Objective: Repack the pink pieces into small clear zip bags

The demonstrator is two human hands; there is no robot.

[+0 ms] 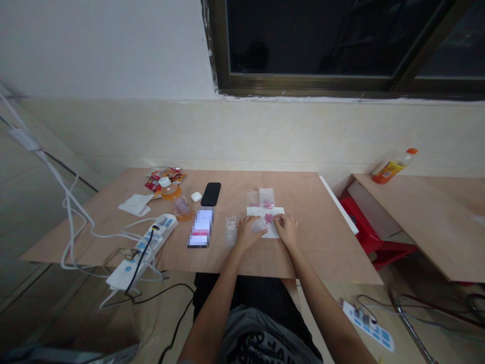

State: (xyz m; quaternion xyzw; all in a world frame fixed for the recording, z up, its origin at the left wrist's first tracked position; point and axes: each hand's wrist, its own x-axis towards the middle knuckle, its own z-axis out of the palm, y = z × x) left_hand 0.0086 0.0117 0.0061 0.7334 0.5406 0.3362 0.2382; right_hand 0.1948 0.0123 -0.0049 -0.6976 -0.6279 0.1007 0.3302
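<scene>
A white sheet of paper [272, 233] lies on the table with a small cluster of pink beads [269, 218] at its middle. My left hand [248, 232] rests at the paper's left side, its thumb and fingers around a small clear plastic bag [258, 224]. From the right, my right hand [287, 228] reaches over the paper, fingers curled together beside the beads; anything between its fingertips is too small to make out. Behind the paper lie two clear bags [267, 196] with pink beads at their near ends. Another clear bag [231, 231] lies left of my left hand.
Left on the wooden table [318, 253] are a lit phone [201, 227], a black phone [211, 194], a white case [196, 196], an orange drink bottle [176, 201], snack packets [166, 178], tissue [136, 204] and a power strip [144, 250] with cables. A red stool [369, 227] stands right.
</scene>
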